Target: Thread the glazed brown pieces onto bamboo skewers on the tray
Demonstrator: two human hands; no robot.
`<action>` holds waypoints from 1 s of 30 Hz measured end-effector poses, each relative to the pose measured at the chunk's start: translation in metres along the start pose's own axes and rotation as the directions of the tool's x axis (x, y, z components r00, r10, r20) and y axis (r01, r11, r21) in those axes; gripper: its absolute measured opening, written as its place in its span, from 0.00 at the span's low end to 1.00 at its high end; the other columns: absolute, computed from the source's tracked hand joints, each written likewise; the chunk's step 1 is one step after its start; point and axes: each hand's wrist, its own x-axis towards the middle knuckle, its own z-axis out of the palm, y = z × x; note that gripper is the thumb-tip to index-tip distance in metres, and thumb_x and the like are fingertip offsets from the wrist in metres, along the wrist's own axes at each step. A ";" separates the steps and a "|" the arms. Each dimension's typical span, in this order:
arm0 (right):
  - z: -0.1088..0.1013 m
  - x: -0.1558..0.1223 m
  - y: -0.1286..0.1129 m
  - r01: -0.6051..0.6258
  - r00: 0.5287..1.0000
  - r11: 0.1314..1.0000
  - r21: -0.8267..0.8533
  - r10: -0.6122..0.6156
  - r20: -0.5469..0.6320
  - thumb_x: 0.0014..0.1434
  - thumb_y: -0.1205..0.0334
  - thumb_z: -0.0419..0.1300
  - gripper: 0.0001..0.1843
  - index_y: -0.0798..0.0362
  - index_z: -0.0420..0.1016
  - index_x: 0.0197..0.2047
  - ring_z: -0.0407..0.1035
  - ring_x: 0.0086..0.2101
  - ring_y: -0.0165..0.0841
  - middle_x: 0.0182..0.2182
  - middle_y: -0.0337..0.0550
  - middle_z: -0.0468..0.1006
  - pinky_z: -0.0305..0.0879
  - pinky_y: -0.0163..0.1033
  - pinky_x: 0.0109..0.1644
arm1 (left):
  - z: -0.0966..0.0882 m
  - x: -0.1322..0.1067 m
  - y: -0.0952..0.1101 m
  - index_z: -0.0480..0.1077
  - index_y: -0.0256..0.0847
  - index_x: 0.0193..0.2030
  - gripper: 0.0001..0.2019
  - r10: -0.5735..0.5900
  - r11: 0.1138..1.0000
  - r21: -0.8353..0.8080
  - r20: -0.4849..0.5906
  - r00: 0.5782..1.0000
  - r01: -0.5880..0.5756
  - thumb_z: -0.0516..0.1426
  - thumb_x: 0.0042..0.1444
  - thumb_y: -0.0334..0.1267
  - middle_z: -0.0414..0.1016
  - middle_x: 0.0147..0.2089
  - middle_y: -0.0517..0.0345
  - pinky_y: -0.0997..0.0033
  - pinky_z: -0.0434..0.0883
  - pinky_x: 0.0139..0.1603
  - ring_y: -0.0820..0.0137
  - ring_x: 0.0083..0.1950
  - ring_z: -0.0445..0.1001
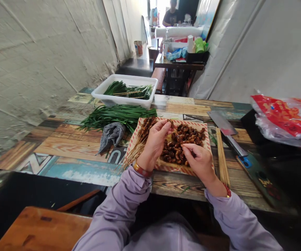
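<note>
A red-and-white checked tray (166, 164) on the wooden table holds a pile of brown glazed meat pieces (185, 137) and, on its left side, several finished skewers (142, 134). My left hand (154, 143) hovers over the tray's middle, fingers pinched on a small piece of meat near the tray's far edge. My right hand (198, 158) rests at the pile's near right, fingers closed on a thin skewer stick that points into the meat. Both sleeves are lilac.
Bare bamboo sticks (222, 157) lie right of the tray, beside a cleaver (226, 130). Green chives (116, 116) and a grey cloth (112, 134) lie to the left, a white tub (125, 90) of chives behind. Plastic bags (286, 118) sit right. A person sits far back.
</note>
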 end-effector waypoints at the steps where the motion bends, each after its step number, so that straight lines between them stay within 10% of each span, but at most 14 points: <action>1: 0.000 0.000 0.000 0.002 1.000 1.000 -0.001 -0.002 0.003 0.61 0.62 0.56 0.10 0.51 0.79 0.37 0.77 0.32 0.33 0.33 0.42 0.83 0.74 0.37 0.40 | 0.000 0.000 0.000 0.72 0.37 0.34 0.14 0.007 1.000 -0.004 -0.010 1.000 -0.007 0.67 0.45 0.41 0.75 0.32 0.60 0.78 0.66 0.35 0.78 0.33 0.72; 30: 0.010 -0.007 -0.002 0.003 1.000 0.999 -0.037 -0.004 -0.013 0.62 0.62 0.55 0.10 0.50 0.78 0.36 0.77 0.31 0.32 0.32 0.42 0.82 0.74 0.37 0.38 | 0.002 -0.001 -0.003 0.71 0.39 0.33 0.12 0.098 0.995 -0.014 -0.065 0.993 -0.099 0.67 0.44 0.38 0.73 0.31 0.63 0.73 0.69 0.41 0.76 0.34 0.74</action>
